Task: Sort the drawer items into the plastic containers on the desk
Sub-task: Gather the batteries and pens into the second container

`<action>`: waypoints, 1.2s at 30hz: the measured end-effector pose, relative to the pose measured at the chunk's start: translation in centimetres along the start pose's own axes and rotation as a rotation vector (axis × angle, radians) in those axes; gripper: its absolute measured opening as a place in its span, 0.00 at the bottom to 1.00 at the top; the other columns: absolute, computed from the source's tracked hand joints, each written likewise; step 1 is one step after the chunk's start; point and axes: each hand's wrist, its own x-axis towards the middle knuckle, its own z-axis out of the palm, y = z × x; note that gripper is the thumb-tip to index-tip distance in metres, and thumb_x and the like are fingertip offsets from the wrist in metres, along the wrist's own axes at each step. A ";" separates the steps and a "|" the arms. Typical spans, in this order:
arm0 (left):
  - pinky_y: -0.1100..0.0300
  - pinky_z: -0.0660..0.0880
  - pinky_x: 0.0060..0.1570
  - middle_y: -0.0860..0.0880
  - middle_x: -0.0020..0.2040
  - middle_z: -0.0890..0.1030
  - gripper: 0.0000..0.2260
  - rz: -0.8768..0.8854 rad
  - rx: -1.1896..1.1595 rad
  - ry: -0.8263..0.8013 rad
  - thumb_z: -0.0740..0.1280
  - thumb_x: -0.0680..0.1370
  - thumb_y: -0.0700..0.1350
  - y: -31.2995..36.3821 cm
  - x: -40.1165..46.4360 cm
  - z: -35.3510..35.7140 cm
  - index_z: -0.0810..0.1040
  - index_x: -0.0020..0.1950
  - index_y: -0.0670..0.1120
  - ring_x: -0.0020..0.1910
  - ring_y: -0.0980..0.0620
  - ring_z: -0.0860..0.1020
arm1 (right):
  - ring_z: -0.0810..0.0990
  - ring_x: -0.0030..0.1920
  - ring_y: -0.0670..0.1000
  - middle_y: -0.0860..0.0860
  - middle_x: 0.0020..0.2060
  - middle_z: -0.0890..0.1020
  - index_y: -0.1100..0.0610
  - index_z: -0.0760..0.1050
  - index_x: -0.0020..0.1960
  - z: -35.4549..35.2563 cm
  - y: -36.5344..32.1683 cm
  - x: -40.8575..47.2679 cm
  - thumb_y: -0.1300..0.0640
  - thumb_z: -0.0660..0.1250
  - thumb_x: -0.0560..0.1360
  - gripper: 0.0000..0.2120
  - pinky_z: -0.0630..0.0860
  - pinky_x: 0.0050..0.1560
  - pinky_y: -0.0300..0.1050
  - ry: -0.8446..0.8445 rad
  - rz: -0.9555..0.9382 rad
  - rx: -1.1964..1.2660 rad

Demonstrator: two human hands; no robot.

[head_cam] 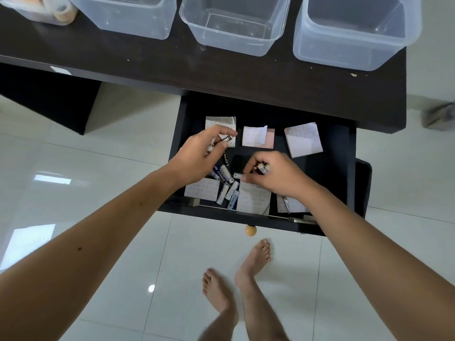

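The black drawer (339, 183) is pulled open below the dark desk (147, 65). Inside lie several loose batteries (227, 187) near the front and several small white paper squares (304, 140). My left hand (197, 156) hovers over the drawer's left part, its fingers closed around a few batteries. My right hand (278, 175) is in the middle of the drawer, also holding batteries between thumb and fingers. Three clear plastic containers stand on the desk: one at left (128, 18), one in the middle (234, 28), one at right (349, 35).
A fourth container (37, 13) at the desk's far left holds tape rolls. The drawer has a round wooden knob (251, 230). A metal tool (302, 219) lies at the drawer's front right. My bare feet stand on the white tiled floor (98, 156).
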 end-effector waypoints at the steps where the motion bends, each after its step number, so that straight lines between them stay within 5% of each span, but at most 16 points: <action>1: 0.64 0.72 0.30 0.49 0.49 0.80 0.11 0.002 -0.004 -0.007 0.63 0.86 0.45 0.1 -0.2 -0.1 0.77 0.67 0.56 0.28 0.57 0.71 | 0.82 0.43 0.40 0.43 0.43 0.85 0.47 0.84 0.48 0.3 -0.1 0.2 0.46 0.82 0.71 0.10 0.75 0.44 0.36 -0.005 -0.002 -0.018; 4: 0.57 0.76 0.37 0.44 0.45 0.80 0.02 0.008 -0.044 -0.030 0.68 0.84 0.48 0.5 -0.5 -0.1 0.76 0.55 0.53 0.33 0.52 0.74 | 0.81 0.43 0.45 0.46 0.43 0.83 0.47 0.85 0.55 0.8 0.0 0.7 0.43 0.84 0.67 0.20 0.73 0.43 0.39 -0.028 0.046 -0.111; 7: 0.50 0.79 0.39 0.40 0.43 0.81 0.09 -0.024 0.007 -0.081 0.71 0.81 0.54 0.2 -0.2 0.1 0.74 0.49 0.53 0.36 0.43 0.77 | 0.82 0.53 0.49 0.47 0.52 0.85 0.50 0.85 0.57 1.1 0.6 0.9 0.45 0.83 0.69 0.20 0.75 0.51 0.44 -0.023 0.020 -0.236; 12: 0.59 0.80 0.36 0.51 0.44 0.81 0.11 -0.065 0.101 -0.175 0.76 0.77 0.53 -0.2 0.2 0.8 0.76 0.46 0.51 0.36 0.51 0.81 | 0.79 0.55 0.49 0.46 0.52 0.81 0.49 0.84 0.53 0.5 1.6 1.0 0.45 0.79 0.74 0.12 0.76 0.56 0.47 -0.042 -0.048 -0.241; 16: 0.65 0.73 0.43 0.55 0.44 0.80 0.13 -0.042 0.176 -0.311 0.80 0.74 0.50 -0.8 0.3 1.1 0.77 0.44 0.49 0.45 0.56 0.79 | 0.80 0.51 0.46 0.43 0.49 0.82 0.47 0.82 0.50 -0.7 2.2 0.2 0.49 0.78 0.75 0.07 0.73 0.48 0.40 0.035 -0.031 -0.099; 20: 0.67 0.75 0.43 0.58 0.44 0.82 0.13 -0.070 0.175 -0.412 0.83 0.70 0.49 -0.8 0.4 1.3 0.81 0.48 0.54 0.42 0.63 0.79 | 0.80 0.43 0.41 0.42 0.49 0.83 0.42 0.82 0.58 -2.2 2.7 -1.0 0.51 0.74 0.80 0.09 0.76 0.46 0.42 0.009 0.005 0.100; 23: 0.62 0.78 0.52 0.59 0.55 0.83 0.18 -0.068 0.283 -0.474 0.84 0.69 0.50 -0.8 0.3 1.6 0.83 0.55 0.60 0.51 0.61 0.81 | 0.80 0.38 0.45 0.44 0.50 0.81 0.37 0.79 0.67 -2.9 2.9 -1.6 0.53 0.70 0.83 0.16 0.81 0.45 0.43 -0.037 -0.008 0.208; 28: 0.53 0.78 0.63 0.57 0.61 0.84 0.19 0.025 0.514 -0.489 0.81 0.72 0.55 -0.9 0.3 2.3 0.83 0.62 0.64 0.61 0.55 0.80 | 0.78 0.35 0.45 0.45 0.43 0.81 0.44 0.82 0.60 -3.2 3.3 -2.0 0.57 0.73 0.81 0.11 0.75 0.36 0.36 -0.042 0.047 0.349; 36: 0.50 0.77 0.58 0.61 0.52 0.84 0.14 0.055 0.580 -0.486 0.79 0.71 0.59 -1.5 0.4 2.5 0.82 0.54 0.64 0.55 0.56 0.78 | 0.81 0.35 0.50 0.52 0.34 0.83 0.54 0.80 0.52 -2.6 3.8 -1.9 0.59 0.80 0.74 0.11 0.73 0.29 0.41 -0.148 0.091 0.404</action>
